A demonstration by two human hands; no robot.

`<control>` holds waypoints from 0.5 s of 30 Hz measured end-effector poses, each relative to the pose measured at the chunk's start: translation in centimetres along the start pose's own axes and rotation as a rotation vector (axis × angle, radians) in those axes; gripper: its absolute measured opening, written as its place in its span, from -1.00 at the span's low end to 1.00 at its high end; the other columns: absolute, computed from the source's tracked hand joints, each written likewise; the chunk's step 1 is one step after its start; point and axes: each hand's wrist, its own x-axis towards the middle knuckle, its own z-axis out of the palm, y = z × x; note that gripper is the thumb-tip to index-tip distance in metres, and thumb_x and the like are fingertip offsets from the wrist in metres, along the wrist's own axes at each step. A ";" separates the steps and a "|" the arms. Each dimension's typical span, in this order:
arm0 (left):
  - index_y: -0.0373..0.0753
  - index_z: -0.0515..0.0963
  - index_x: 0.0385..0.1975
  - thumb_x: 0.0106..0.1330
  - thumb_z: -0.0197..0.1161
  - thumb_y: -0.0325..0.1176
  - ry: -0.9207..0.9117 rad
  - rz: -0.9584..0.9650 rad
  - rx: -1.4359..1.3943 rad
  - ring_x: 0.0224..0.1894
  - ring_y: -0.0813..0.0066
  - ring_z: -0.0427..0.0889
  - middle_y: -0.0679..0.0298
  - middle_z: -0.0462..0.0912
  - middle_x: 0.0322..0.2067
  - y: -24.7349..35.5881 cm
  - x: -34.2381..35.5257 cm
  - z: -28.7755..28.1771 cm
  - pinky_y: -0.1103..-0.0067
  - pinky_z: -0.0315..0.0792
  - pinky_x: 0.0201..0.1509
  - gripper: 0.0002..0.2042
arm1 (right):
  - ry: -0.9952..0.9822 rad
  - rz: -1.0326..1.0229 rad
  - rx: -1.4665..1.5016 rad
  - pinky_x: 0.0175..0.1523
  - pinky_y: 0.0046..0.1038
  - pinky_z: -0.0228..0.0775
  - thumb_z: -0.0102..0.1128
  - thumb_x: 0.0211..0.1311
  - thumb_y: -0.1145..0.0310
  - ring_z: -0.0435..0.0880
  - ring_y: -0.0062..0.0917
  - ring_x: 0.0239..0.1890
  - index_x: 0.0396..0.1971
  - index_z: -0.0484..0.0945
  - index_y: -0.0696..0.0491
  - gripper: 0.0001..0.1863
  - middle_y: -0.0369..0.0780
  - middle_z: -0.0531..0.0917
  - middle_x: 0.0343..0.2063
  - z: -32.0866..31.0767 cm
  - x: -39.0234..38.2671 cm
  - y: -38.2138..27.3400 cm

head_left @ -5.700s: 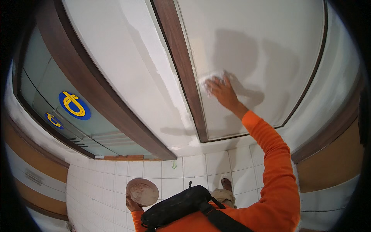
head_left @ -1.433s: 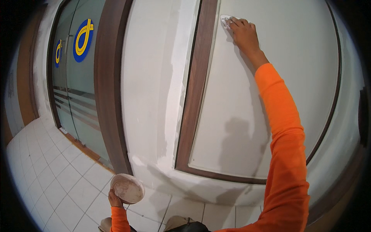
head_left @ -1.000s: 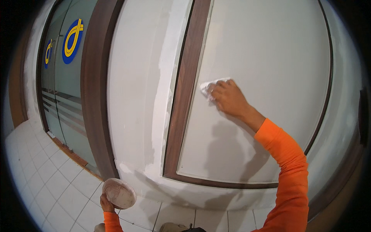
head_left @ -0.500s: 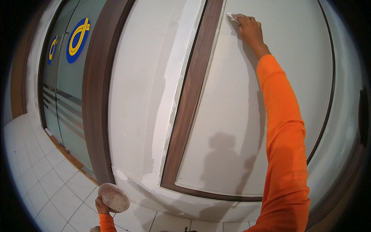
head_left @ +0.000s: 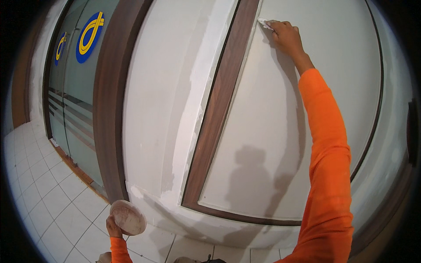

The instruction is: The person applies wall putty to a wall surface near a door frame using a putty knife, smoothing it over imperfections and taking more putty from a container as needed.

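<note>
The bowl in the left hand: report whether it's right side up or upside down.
Right side up: the bowl, held by the left hand, shows its smeared inside from above. Exact tilt unclear.

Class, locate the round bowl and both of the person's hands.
Round bowl point(head_left: 128, 218): head view, inner surface.
Left hand point(head_left: 113, 226): head view, middle of the hand.
Right hand point(head_left: 288, 38): head view, middle of the hand.

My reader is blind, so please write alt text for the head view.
The right hand holds a small whitish tool near the left edge of a brown-framed pale panel; lower, the left hand holds a round bowl above white floor tiles.
</note>
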 end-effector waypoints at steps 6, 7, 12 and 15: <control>-0.39 0.52 -0.07 0.52 -0.03 -0.08 -0.056 -0.024 0.004 -0.06 0.41 0.53 0.18 0.59 -0.14 2.5 -1.2 1.2 0.46 0.43 0.10 -0.58 | -0.086 -0.117 0.106 0.03 -0.20 0.31 0.06 0.10 0.49 0.58 -0.33 -0.02 -0.09 0.65 0.05 -0.65 -0.26 0.69 -0.07 -2.5 -8.0 -5.3; -0.39 0.52 -0.08 0.52 -0.03 -0.07 -0.055 -0.036 -0.014 -0.05 0.41 0.53 0.19 0.59 -0.14 2.4 -1.3 1.4 0.46 0.43 0.10 -0.57 | -0.153 -0.128 0.135 -0.02 -0.20 0.31 0.07 0.09 0.48 0.57 -0.32 -0.06 -0.13 0.65 0.06 -0.68 -0.25 0.69 -0.12 -3.5 -9.7 -7.1; -0.38 0.53 -0.07 0.53 -0.04 -0.06 -0.059 0.006 -0.028 -0.03 0.42 0.54 0.17 0.60 -0.11 1.3 -0.3 -0.4 0.46 0.42 0.10 -0.57 | -0.273 -0.240 0.298 -0.13 -0.21 0.29 0.10 0.09 0.48 0.59 -0.30 -0.13 -0.27 0.62 0.09 -0.80 -0.21 0.63 -0.19 -6.4 -20.6 -15.9; -0.39 0.53 -0.06 0.52 -0.04 -0.08 -0.064 -0.102 -0.039 -0.03 0.41 0.55 0.17 0.61 -0.11 2.2 -1.7 1.5 0.47 0.43 0.10 -0.58 | -0.370 -0.371 0.459 0.00 -0.22 0.36 0.15 0.10 0.47 0.64 -0.25 -0.06 -0.21 0.62 0.10 -0.77 -0.16 0.67 -0.12 -7.0 -30.4 -19.8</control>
